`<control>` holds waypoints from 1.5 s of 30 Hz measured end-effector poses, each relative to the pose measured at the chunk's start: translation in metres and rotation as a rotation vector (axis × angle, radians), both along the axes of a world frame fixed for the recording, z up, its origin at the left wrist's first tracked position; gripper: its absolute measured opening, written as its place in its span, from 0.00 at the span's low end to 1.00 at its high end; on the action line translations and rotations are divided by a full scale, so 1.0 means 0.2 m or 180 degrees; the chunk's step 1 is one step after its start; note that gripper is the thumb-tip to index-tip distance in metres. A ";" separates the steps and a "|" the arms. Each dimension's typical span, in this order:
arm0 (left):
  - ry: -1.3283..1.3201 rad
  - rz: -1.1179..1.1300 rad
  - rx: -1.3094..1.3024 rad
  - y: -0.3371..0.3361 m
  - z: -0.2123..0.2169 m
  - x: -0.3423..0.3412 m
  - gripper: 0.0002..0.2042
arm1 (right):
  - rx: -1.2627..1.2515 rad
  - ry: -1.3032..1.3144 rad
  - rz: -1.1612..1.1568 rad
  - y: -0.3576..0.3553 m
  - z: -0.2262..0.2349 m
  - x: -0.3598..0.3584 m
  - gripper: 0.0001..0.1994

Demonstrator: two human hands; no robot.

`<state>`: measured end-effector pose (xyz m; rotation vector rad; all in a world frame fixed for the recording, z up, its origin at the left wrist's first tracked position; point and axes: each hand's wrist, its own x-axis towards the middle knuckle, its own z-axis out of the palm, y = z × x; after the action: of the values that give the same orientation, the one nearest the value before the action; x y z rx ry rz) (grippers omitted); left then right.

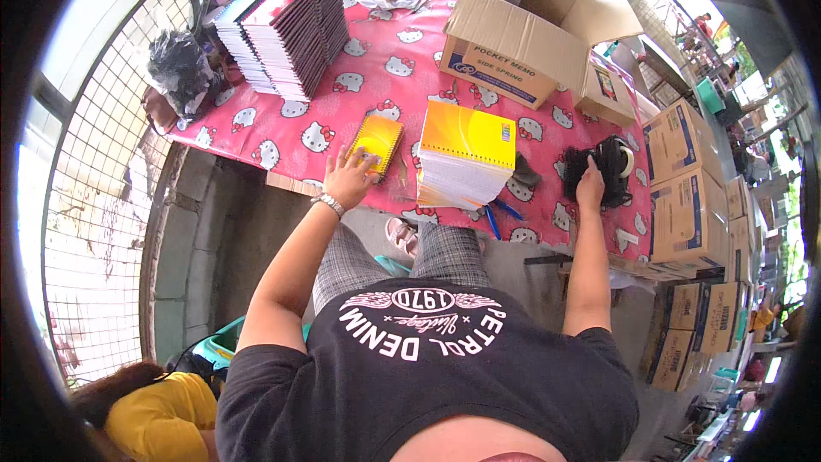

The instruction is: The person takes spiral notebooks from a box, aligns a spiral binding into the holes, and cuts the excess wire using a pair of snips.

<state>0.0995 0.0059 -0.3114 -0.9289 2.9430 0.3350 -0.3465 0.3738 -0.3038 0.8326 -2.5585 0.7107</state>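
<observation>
My left hand (349, 176) lies with its fingers spread on the lower edge of a small yellow spiral notebook (376, 139), which rests flat on the table. To its right stands a stack of notebooks (466, 158) with a yellow-orange cover on top and white page edges facing me. At the table's right side my right hand (590, 187) touches a dark, fuzzy-looking black bundle (578, 169); most of its fingers are hard to make out there. Beside that hand is a black tape dispenser (612, 164) with a pale roll. Blue pens (494, 221) lie by the stack's base.
A pink patterned cloth (398, 66) covers the table. Tall stacks of notebooks (286, 38) stand far left, beside a black plastic bag (180, 73). An open cardboard box (513, 51) sits at the back. Cartons (688, 222) are piled right. A person in yellow (162, 419) is lower left.
</observation>
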 end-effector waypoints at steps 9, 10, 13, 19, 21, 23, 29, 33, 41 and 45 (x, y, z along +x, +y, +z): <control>0.3269 -0.1024 -0.0774 0.25 0.93 -0.25 0.18 | -0.1019 -0.0159 0.1058 -0.41 0.63 0.59 0.17; 0.3103 -0.1438 -0.0743 0.32 1.03 -0.28 0.18 | -0.1052 -0.0006 0.1223 -0.46 0.73 0.69 0.17; 0.2241 -0.2113 -0.0937 0.43 1.07 -0.34 0.16 | -0.1113 0.0019 0.1593 -0.52 0.91 0.88 0.16; 0.1534 -0.2514 -0.0819 0.43 1.06 -0.34 0.09 | -0.1195 -0.0115 0.2161 -0.51 1.00 1.06 0.15; 0.1549 -0.2163 -0.0215 0.40 1.21 -0.36 0.09 | -0.1333 -0.0308 0.2369 -0.50 1.02 1.10 0.15; 0.1844 -0.2060 -0.0375 0.37 1.26 -0.41 0.09 | -0.1493 -0.0375 0.2356 -0.51 1.02 1.09 0.14; 0.2070 -0.1791 -0.0965 0.37 1.18 -0.57 0.10 | -0.1356 0.0017 0.1937 -0.59 1.09 1.09 0.14; 0.2006 -0.1735 -0.0928 0.36 1.19 -0.62 0.12 | -0.1396 -0.0012 0.2029 -0.58 1.11 1.07 0.14; 0.2079 -0.1783 -0.0819 0.40 1.19 -0.59 0.11 | -0.1116 -0.1100 0.2194 -0.51 1.13 1.04 0.13; 0.1922 -0.1733 -0.0794 0.39 1.20 -0.60 0.11 | -0.1107 0.0395 0.2357 -0.53 1.14 1.03 0.12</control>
<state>-0.0200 0.0840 -0.0716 0.0275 3.6761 0.2534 -0.1398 0.2673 -0.0758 1.6414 -1.8938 1.2150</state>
